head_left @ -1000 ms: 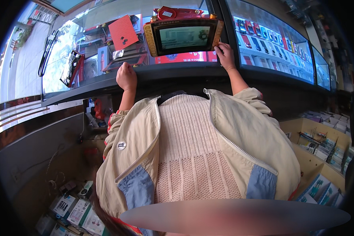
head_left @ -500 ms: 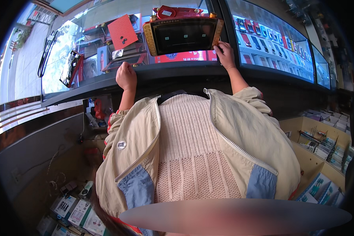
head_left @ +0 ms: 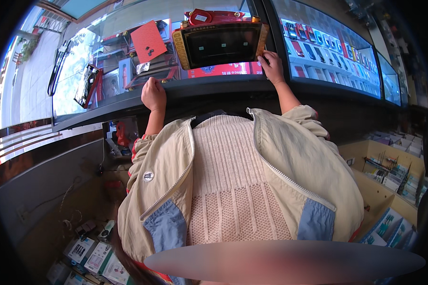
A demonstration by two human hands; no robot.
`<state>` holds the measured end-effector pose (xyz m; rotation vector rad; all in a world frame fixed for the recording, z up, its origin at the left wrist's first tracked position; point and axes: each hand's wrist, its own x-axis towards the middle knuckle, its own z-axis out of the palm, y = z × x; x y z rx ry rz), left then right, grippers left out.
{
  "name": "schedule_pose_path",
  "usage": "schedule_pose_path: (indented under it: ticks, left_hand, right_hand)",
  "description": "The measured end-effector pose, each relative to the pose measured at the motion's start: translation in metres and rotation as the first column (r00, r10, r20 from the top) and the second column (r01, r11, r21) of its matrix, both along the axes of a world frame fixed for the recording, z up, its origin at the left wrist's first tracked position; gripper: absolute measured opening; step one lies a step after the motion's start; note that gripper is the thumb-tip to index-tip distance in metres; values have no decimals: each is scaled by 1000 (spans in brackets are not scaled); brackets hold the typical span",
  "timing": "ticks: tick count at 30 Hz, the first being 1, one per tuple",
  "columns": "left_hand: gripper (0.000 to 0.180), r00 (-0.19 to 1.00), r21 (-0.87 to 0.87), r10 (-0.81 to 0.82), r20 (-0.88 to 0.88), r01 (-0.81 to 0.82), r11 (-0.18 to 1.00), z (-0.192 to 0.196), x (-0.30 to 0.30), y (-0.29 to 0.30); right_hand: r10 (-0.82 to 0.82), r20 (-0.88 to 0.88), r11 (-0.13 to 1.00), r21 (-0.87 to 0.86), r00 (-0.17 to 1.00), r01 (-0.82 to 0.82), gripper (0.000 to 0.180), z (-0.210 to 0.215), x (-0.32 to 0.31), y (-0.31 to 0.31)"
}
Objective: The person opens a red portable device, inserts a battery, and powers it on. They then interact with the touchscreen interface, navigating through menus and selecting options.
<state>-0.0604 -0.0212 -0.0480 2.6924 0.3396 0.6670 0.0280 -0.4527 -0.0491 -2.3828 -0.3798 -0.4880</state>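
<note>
A portable video player (head_left: pixel 223 46) with a dark screen and gold button panels down its sides stands tilted on the glass counter. My right hand (head_left: pixel 273 68) pinches its lower right corner, the fingers partly hidden. My left hand (head_left: pixel 153 95) is closed in a fist at the near edge of the counter, left of the player; nothing sticks out of it. Beyond that fist lies a red sheet (head_left: pixel 148 41) with several small dark pieces on it. Behind the player is a red device (head_left: pixel 218 17) with a pale label.
The glass counter's dark front rim (head_left: pixel 209 85) runs before me. Inside the case on the right stand several rows of phones (head_left: pixel 318 47). A black strap (head_left: pixel 58 69) lies at the far left. Small boxes (head_left: pixel 98 256) are below left, and an open drawer (head_left: pixel 390 175) sits below right.
The view has shifted slightly. The player has moved very little, and both hands keep their places and grips.
</note>
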Motion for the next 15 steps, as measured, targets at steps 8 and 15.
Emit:
schedule_pose_path:
  ticks: [8, 15]
  left_hand:
    - [7, 1000, -18, 2, -15, -3, 1000, -1, 0, 0]
    - [6, 1000, -19, -10, -4, 10, 1000, 0, 0, 0]
  right_hand:
    - [-1, -2, 1000, -4, 1000, 1, 25, 2, -1, 1]
    - [-3, 15, 1000, -14, 1000, 3, 26, 3, -2, 0]
